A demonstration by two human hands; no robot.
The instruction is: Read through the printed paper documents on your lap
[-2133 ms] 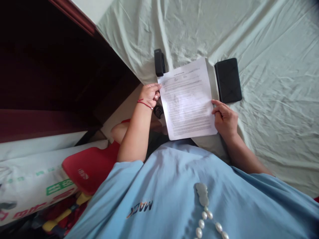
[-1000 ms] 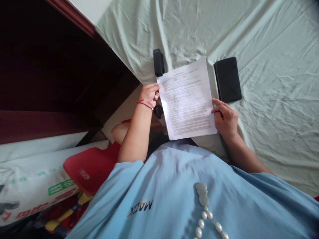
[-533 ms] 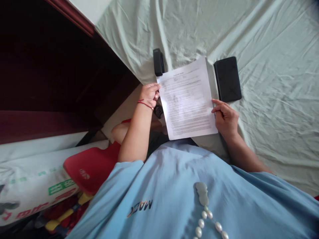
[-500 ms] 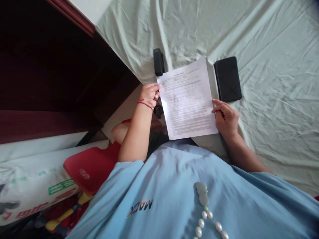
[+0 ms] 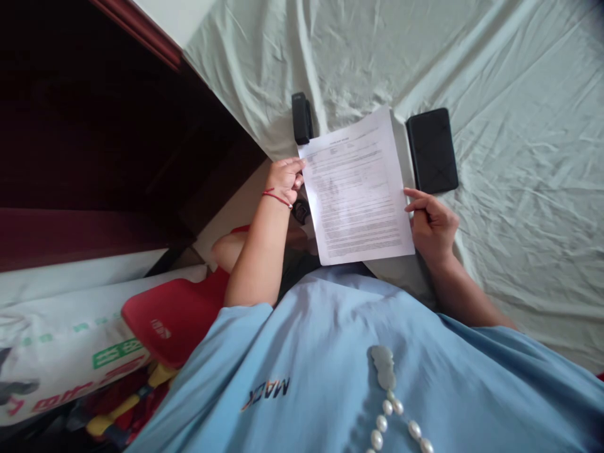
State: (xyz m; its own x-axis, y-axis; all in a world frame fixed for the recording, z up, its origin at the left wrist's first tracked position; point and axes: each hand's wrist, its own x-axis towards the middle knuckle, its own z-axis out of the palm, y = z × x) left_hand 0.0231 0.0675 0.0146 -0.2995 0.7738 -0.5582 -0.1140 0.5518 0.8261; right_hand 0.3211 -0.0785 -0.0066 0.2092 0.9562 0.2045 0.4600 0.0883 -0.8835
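Observation:
A printed sheet of paper point(image 5: 358, 195) is held over my lap and the edge of the cloth, tilted slightly, its text side facing me. My left hand point(image 5: 287, 178), with a red string bracelet on the wrist, pinches the sheet's upper left edge. At the right edge, my right hand point(image 5: 434, 223) has its fingertips on the paper's margin, the index finger fairly straight and the others bent. Beyond the upper left corner lies a black stapler-like object point(image 5: 301, 118). A flat black rectangular case point(image 5: 433, 150) rests just past my right hand.
Wrinkled pale green cloth point(image 5: 528, 189) covers the surface ahead and to the right. Dark wooden furniture point(image 5: 94, 126) stands at left. A red plastic seat point(image 5: 165, 321) and a white printed bag point(image 5: 61, 352) are low on the left.
My right hand has shifted slightly right, and its fingertips overlap the sheet less. The left hand keeps its grip, and the paper has hardly moved.

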